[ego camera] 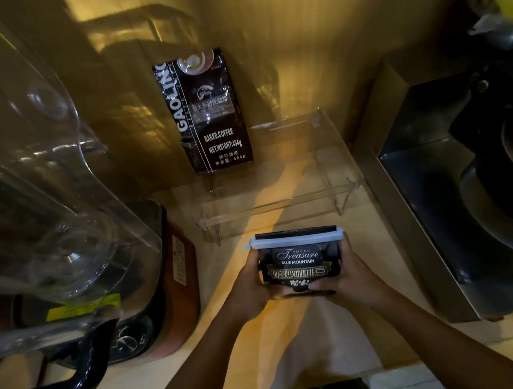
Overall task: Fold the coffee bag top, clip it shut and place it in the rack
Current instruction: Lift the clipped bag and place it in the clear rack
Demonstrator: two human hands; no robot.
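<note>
A black coffee bag (pixel 299 264) labelled "Treasure Blue Mountain" is held upright over the wooden counter. Its top is folded down, and a white clip (pixel 296 239) runs across the fold. My left hand (pixel 252 285) grips the bag's left side and my right hand (pixel 349 275) grips its right side. Just beyond the bag stands a clear acrylic rack (pixel 281 204). A second black coffee bag (pixel 205 111) labelled "Gaoling" stands in the rack's left part, leaning against the wall.
A blender with a clear jug (pixel 43 201) and black handle fills the left side. A steel-sided machine (pixel 456 179) stands at the right. The wooden counter (pixel 296 342) lies under my arms, with its front edge near the bottom.
</note>
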